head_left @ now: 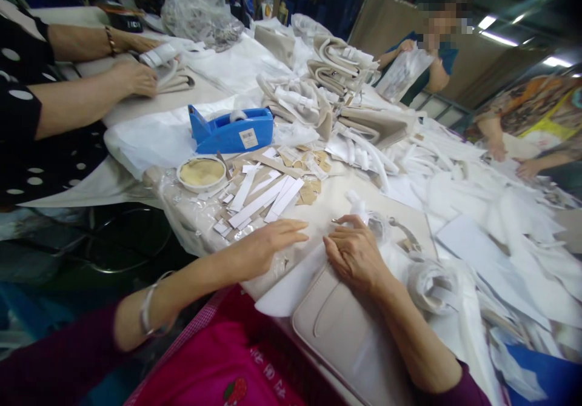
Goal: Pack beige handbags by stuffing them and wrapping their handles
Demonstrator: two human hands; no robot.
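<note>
My left hand (268,245) lies flat on the table, fingers stretched toward the right, beside a sheet of white paper (291,288). My right hand (354,251) rests with its fingers curled on the top of a cream handbag (345,327), close to a bit of clear wrapping (375,221). What the curled fingers pinch is too small to name. The two hands almost touch at the fingertips. White and tan paper strips (264,197) lie just beyond my left hand.
A blue tape dispenser (231,130) and a small dish of yellowish paste (201,173) stand beyond the strips. Cream handbags (336,66) and white wrapping pile across the table. A person in a dotted sleeve (22,103) works at left; two others at right.
</note>
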